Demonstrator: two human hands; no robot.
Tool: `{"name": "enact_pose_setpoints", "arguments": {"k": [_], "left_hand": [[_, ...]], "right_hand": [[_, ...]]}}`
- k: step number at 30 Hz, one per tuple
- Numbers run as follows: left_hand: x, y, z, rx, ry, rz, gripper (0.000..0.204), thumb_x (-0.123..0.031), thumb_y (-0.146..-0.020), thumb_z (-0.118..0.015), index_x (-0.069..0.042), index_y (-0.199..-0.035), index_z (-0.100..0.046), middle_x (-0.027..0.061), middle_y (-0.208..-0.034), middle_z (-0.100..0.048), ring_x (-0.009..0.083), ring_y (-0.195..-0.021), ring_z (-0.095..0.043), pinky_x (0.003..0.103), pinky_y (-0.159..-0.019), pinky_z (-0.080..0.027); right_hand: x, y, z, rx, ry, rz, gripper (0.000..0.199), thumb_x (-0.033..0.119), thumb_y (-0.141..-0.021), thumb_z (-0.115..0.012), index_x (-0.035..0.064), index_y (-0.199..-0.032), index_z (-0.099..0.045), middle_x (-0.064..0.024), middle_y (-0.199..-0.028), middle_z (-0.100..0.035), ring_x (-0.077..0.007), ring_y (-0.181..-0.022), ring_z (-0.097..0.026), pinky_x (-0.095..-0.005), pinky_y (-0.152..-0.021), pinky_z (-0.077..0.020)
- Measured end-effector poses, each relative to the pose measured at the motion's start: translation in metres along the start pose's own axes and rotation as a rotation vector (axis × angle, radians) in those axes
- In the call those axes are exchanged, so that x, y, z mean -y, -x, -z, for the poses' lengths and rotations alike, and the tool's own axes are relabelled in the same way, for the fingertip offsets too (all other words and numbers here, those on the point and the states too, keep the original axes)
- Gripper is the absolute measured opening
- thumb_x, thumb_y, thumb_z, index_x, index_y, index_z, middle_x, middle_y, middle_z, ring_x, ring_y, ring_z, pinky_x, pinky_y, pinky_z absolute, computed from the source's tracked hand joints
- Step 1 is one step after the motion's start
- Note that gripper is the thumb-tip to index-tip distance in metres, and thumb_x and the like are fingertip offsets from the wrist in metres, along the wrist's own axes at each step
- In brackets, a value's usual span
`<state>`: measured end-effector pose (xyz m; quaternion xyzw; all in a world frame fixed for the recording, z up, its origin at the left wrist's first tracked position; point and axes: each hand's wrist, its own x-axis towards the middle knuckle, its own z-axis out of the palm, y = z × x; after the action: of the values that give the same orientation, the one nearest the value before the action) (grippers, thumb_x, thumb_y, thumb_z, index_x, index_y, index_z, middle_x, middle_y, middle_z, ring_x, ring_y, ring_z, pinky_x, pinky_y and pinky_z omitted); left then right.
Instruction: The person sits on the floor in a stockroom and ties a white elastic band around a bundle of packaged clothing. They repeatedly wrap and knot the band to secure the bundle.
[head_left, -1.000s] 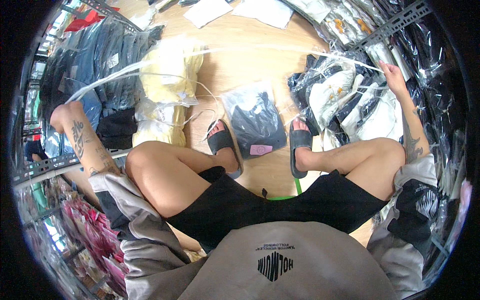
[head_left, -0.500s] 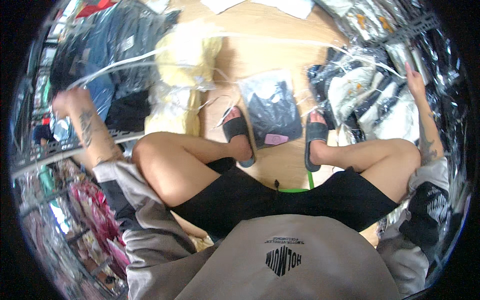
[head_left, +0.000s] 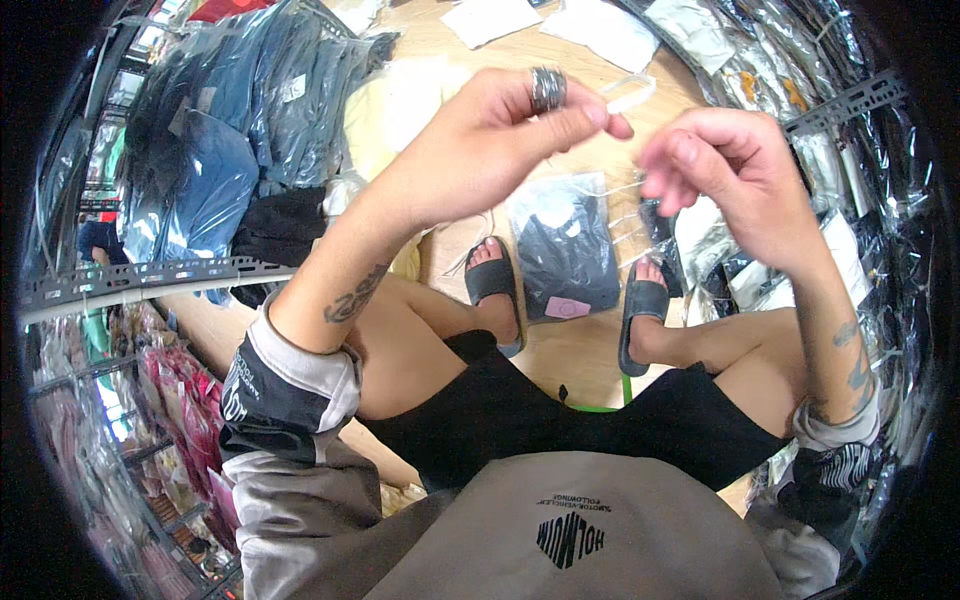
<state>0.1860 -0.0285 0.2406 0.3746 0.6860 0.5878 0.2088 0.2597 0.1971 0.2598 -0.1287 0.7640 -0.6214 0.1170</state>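
Note:
Both my hands are raised over the floor, close together in front of me. My left hand (head_left: 545, 125), with a ring on one finger, is closed in a pinch on a white cord (head_left: 632, 95), which bends in a loop past the fingertips. Just to its right is my right hand (head_left: 725, 170), its fingers curled and slightly blurred. A thin strand of cord reaches its fingertips, where it appears gripped. Below them, a clear bag with a folded dark garment (head_left: 570, 250) and a pink label lies on the floor between my feet.
Bagged blue and dark garments (head_left: 215, 140) are piled at the left, beside a pale yellow bundle (head_left: 395, 110). Bagged white and dark clothes (head_left: 710, 235) lie at the right. Perforated metal shelf rails (head_left: 150, 280) run along both sides. White sheets (head_left: 600, 45) lie on the far floor.
My hands were spread wide with the white cord stretched between them. Both have come inward and now nearly meet, the cord gathered in a small loop at the left fingertips.

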Motion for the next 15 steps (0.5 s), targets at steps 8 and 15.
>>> {"name": "enact_pose_setpoints", "arguments": {"k": [8, 15], "left_hand": [[0.004, -0.003, -0.010, 0.021, 0.035, 0.077, 0.021, -0.023, -0.092, -0.060, -0.004, -0.096, -0.067, -0.0015, -0.080, -0.065, 0.0041, -0.069, -0.052, 0.021, -0.064, -0.045], [-0.008, -0.009, -0.008, -0.092, -0.081, 0.249, 0.032, -0.035, -0.097, -0.049, -0.008, -0.084, -0.059, -0.0053, -0.054, -0.040, 0.0045, -0.050, -0.039, 0.020, -0.048, -0.033]], "right_hand": [[-0.022, -0.016, -0.004, -0.309, 0.254, 0.358, 0.031, 0.027, -0.085, -0.069, 0.0019, -0.100, -0.059, -0.0039, -0.091, -0.063, -0.0061, -0.075, -0.056, -0.0211, -0.068, -0.0458], [-0.012, -0.005, -0.011, -0.233, -0.071, -0.130, 0.031, 0.035, -0.097, -0.047, 0.0064, -0.088, -0.055, 0.0032, -0.063, -0.048, -0.0054, -0.054, -0.048, -0.0182, -0.047, -0.0384]]}}
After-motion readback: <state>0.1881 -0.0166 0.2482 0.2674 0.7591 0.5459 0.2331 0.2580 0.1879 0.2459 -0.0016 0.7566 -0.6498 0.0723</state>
